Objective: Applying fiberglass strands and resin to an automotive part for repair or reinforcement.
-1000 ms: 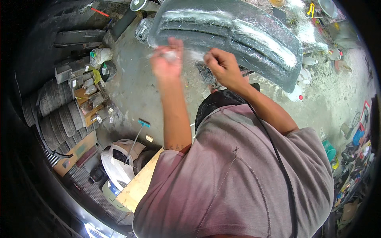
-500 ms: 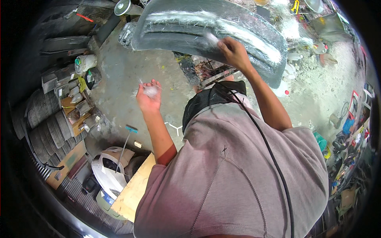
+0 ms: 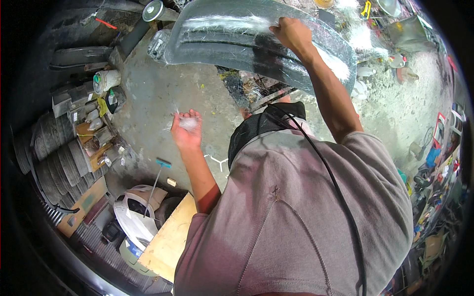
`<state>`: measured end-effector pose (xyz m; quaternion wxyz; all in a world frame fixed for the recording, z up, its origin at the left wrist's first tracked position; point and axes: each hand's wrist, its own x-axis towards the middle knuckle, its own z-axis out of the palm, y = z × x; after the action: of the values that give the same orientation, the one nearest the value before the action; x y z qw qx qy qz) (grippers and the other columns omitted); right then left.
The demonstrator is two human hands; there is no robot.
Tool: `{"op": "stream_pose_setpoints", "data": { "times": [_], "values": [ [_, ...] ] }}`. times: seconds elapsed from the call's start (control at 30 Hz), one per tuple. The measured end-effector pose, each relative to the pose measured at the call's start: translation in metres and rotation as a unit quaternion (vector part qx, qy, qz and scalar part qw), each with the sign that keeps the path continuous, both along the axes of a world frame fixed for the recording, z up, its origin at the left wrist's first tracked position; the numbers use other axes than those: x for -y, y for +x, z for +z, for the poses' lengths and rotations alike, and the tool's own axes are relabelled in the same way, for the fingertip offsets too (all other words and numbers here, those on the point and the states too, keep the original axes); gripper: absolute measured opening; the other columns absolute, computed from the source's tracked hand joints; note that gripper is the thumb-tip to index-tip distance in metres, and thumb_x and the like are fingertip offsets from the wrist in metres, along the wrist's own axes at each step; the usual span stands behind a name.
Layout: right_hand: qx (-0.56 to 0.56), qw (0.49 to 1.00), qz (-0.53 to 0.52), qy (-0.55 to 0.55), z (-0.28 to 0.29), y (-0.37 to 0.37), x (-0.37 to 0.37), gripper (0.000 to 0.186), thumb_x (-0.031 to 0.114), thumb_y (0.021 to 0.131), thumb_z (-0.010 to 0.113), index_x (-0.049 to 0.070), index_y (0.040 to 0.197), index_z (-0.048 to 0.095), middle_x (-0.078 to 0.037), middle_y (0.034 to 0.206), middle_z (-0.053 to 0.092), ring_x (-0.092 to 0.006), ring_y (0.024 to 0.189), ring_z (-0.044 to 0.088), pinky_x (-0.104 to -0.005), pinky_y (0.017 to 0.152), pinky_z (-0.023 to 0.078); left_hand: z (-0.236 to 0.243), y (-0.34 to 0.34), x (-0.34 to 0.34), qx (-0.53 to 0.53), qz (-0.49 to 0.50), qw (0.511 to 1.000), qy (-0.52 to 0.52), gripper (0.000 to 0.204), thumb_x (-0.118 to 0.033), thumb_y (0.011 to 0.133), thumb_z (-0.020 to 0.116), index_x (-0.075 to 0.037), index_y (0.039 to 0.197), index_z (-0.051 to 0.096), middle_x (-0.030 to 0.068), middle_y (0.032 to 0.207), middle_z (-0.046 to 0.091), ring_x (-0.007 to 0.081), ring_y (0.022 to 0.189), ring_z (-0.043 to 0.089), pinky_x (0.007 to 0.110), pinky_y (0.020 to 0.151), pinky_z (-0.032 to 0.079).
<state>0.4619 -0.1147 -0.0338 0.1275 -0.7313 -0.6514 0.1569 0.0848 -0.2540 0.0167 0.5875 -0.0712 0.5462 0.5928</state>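
Note:
My left hand (image 3: 186, 126) is low at the middle left, palm up, its fingers curled around a loose clump of white fibres (image 3: 188, 122). My right hand (image 3: 291, 34) is closed over the grey curved panel (image 3: 217, 52), its fingertips at the long band of white strands (image 3: 227, 22) along the panel's upper part; what they pinch is hidden. The band shows again at the panel's right end, below my hand. The panel has long dark recessed channels and stands over a dark, cluttered support (image 3: 237, 86).
Buckets (image 3: 106, 81), boxes and stacked dark rounded pieces (image 3: 69, 167) line the left side. A blue squeegee (image 3: 163, 163), a white shell (image 3: 131, 212) and a plywood board (image 3: 163, 239) lie lower left. Jugs (image 3: 365, 71) and mixed clutter (image 3: 434, 192) are on the right.
My left hand has dropped from near the panel to the middle left with the clump. My right hand has moved up across the panel to the upper band of white strands.

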Motion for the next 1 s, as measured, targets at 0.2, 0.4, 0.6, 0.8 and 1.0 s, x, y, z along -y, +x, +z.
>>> {"op": "stream_pose_setpoints", "data": {
  "times": [0.2,0.4,0.6,0.8,1.0],
  "values": [
    [-0.082,0.97,-0.076,0.214,0.037,-0.011,0.016,0.022,0.027,0.089,0.063,0.01,0.1,0.067,-0.014,0.093,0.067,-0.035,0.084,0.065,-0.0433,0.071,0.052,-0.008,-0.004,0.006,0.034,0.014,0.999,-0.011,0.022,-0.024,0.096,0.054,-0.007,0.083,0.05,0.0055,0.08,0.052,0.025,0.086,0.056,0.043,0.085,0.047],
    [0.04,0.988,0.128,0.08,-0.017,-0.026,0.012,0.031,0.003,0.08,0.056,0.006,0.109,0.066,-0.014,0.107,0.065,-0.0318,0.103,0.061,-0.0418,0.084,0.052,-0.009,0.016,-0.012,0.039,-0.035,0.999,-0.004,0.022,-0.024,0.095,0.056,-0.008,0.081,0.05,0.0054,0.08,0.053,0.0253,0.085,0.056,0.043,0.084,0.048],
    [-0.019,0.988,0.098,0.116,-0.015,-0.033,0.026,0.036,0.002,0.074,0.06,0.006,0.11,0.065,-0.013,0.107,0.064,-0.0315,0.104,0.059,-0.0423,0.089,0.047,-0.003,0.023,-0.015,0.036,-0.049,0.998,0.008,0.022,-0.021,0.096,0.053,-0.006,0.082,0.049,0.0057,0.081,0.052,0.0247,0.084,0.056,0.046,0.083,0.048],
    [-0.027,0.979,0.088,0.182,-0.024,-0.023,0.019,0.034,0.003,0.074,0.061,0.009,0.107,0.067,-0.011,0.105,0.065,-0.0308,0.103,0.059,-0.043,0.087,0.046,-0.009,0.02,-0.012,0.058,-0.064,0.996,0.002,0.022,-0.023,0.096,0.053,-0.007,0.082,0.05,0.0065,0.081,0.052,0.0252,0.086,0.055,0.045,0.082,0.048],
    [-0.15,0.954,0.06,0.252,0.017,-0.043,0.039,0.027,0.006,0.078,0.063,0.008,0.105,0.068,-0.011,0.097,0.068,-0.0294,0.093,0.063,-0.0417,0.081,0.049,0.01,0.042,-0.016,0.035,-0.12,0.991,0.039,0.027,-0.031,0.099,0.048,-0.008,0.085,0.053,0.011,0.092,0.059,0.0294,0.103,0.056,0.047,0.095,0.043]
  ]
}}
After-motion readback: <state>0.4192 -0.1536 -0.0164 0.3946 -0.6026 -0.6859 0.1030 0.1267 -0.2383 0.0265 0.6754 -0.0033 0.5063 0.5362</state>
